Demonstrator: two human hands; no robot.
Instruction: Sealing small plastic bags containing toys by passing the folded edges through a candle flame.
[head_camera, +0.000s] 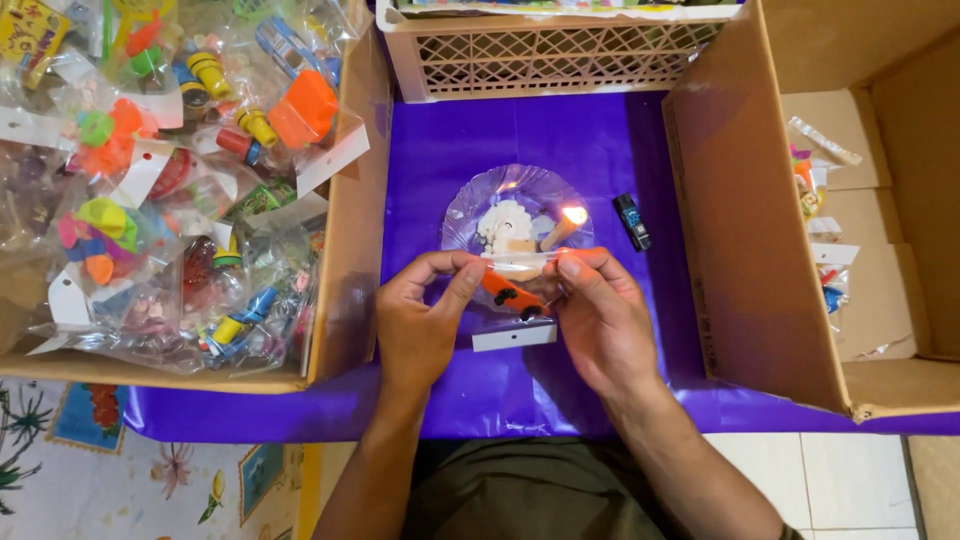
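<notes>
A glossy purple plastic sheet (600, 140) covers the desk, smooth and faintly creased. The clear round plastic dish (500, 195) on it gleams. The small clear plastic bag (515, 275) with a white paper header card (513, 336) is shiny and crinkled; inside, the orange plastic toy car (510, 296) looks smooth. Both brown cardboard boxes (350, 250) are matt. The cream plastic lattice crate (550, 55) looks dull and hard.

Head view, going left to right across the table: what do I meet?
Cardboard box of bagged toys → left hand → orange toy car in a clear bag → right hand → small black toy → nearly empty cardboard box.
</notes>
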